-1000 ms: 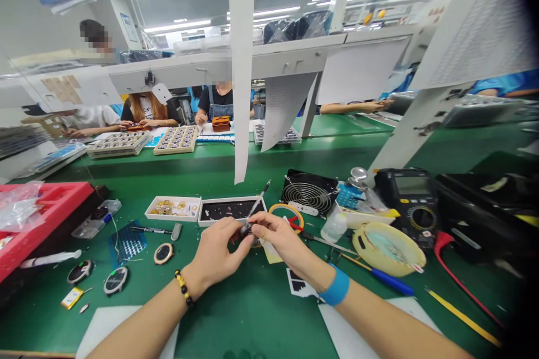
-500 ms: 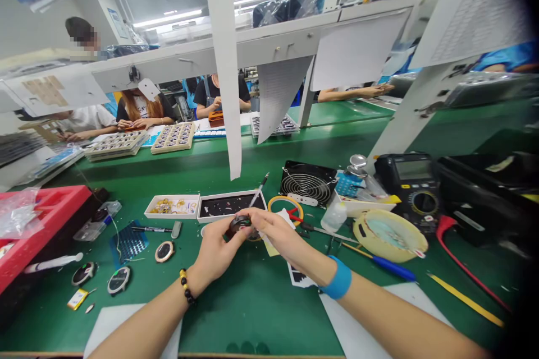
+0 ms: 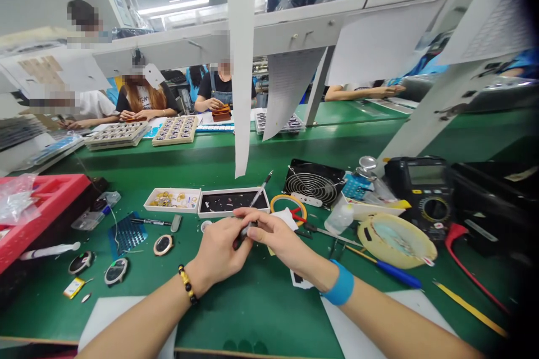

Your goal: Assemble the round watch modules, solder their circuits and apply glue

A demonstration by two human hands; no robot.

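Observation:
My left hand [image 3: 219, 247] and my right hand [image 3: 278, 233] meet over the green table. Between them is a small dark round part [image 3: 244, 232], mostly covered by the fingers. The left fingers wrap round it, and the right thumb and fingers press on it from the other side. Just behind the hands lies a white tray with a black lining [image 3: 227, 203], a pen resting across it. Left of the hands are a gold-rimmed round watch body [image 3: 163, 244], a silver one [image 3: 115, 271] and a dark one [image 3: 80, 262].
A red tray [image 3: 54, 202] stands at the left. On the right are a fan [image 3: 311, 185], a yellow bowl [image 3: 396, 241], a blue-handled screwdriver [image 3: 398, 274] and a multimeter [image 3: 425, 196]. A hanging paper strip [image 3: 242, 67] drops from above. People sit across the bench.
Both hands have turned and closed further round the dark part, which now shows less. The camera view has shifted slightly.

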